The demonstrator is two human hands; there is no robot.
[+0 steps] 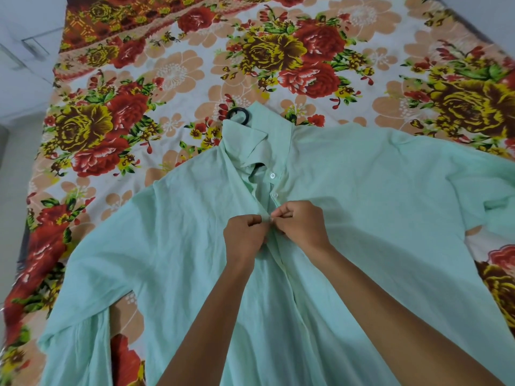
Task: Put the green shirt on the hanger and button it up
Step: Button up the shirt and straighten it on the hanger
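Note:
A pale green shirt (362,218) lies spread flat on the bed, collar pointing away from me and sleeves stretched out to both sides. The black hook of a hanger (239,115) pokes out above the collar; the rest of the hanger is hidden inside the shirt. Two white buttons (273,185) show on the placket below the collar. My left hand (245,235) pinches the left edge of the placket. My right hand (301,224) pinches the right edge just opposite, fingertips meeting at the same spot below the second button.
The bed is covered with a sheet (172,79) printed with red and yellow flowers. A pale floor and wall (22,79) run along the bed's left side.

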